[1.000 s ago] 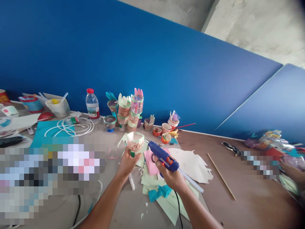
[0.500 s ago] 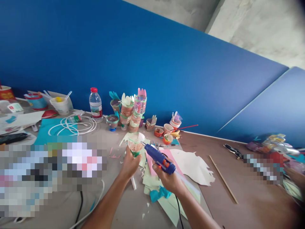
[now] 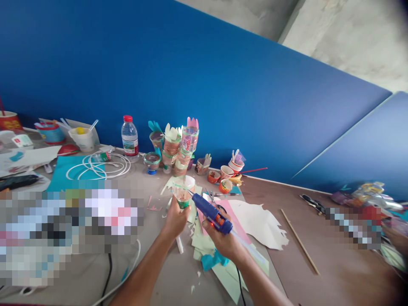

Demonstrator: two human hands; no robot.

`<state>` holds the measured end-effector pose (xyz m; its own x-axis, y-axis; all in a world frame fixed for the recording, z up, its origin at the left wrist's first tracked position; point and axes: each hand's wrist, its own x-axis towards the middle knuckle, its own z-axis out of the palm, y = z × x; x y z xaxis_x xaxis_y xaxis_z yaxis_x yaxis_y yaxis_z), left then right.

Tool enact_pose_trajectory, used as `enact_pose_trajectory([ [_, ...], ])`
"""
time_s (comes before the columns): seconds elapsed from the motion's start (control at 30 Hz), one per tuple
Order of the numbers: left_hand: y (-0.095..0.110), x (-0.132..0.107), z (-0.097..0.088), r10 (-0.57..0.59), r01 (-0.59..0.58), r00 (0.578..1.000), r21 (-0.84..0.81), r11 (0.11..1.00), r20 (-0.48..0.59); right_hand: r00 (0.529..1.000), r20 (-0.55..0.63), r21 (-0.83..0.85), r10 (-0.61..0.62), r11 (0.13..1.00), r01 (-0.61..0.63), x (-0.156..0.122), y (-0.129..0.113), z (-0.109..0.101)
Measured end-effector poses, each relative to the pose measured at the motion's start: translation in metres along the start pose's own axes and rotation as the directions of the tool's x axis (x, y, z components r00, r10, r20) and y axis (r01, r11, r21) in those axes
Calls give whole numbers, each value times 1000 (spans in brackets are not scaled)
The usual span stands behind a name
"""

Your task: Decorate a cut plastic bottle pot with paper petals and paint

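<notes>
My left hand (image 3: 176,217) is wrapped round the lower part of a clear plastic cup (image 3: 184,189) with a green base, holding it above the table. In my right hand (image 3: 219,238) is a blue glue gun (image 3: 210,211), a clear glue stick coming out of its back end and a small red light showing. Its nozzle is at the cup's right side; whether the tip touches cannot be made out. Beneath lie sheets of pale green paper (image 3: 228,278), a pink sheet (image 3: 240,225), a white cut sheet (image 3: 258,219) and a crumpled blue scrap (image 3: 214,259).
Behind the cup stand stacked plastic cups (image 3: 181,159) with paper tops, and a water bottle (image 3: 129,138). Small paper cups (image 3: 226,185) sit to their right. A coiled white cable (image 3: 95,168) lies left, a wooden stick (image 3: 299,241) right. Another person's hand (image 3: 397,231) is at the right edge.
The glue gun's nozzle has shifted slightly down and left against the cup. The whole view has moved a little; both hands keep their holds.
</notes>
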<state>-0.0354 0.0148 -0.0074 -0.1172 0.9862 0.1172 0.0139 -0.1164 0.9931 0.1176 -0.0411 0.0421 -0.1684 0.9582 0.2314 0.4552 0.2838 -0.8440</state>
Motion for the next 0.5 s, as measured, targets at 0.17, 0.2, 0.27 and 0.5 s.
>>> enact_pose_trajectory([
  [0.17,2,0,0,-6,6,999,2,1000,40,1000,-7,-31,15,999,-15,2,-3,-3],
  [0.2,3,-1,0,-1,1,999,5,1000,52,1000,-6,-28,17,999,-18,3,-2,-3],
  [0.27,4,-1,0,6,-8,998,21,1000,67,1000,-10,-14,23,1000,-23,4,1,-2],
  [0.5,6,-2,0,3,-9,998,90,996,67,999,-6,13,40,999,-40,3,4,-2],
])
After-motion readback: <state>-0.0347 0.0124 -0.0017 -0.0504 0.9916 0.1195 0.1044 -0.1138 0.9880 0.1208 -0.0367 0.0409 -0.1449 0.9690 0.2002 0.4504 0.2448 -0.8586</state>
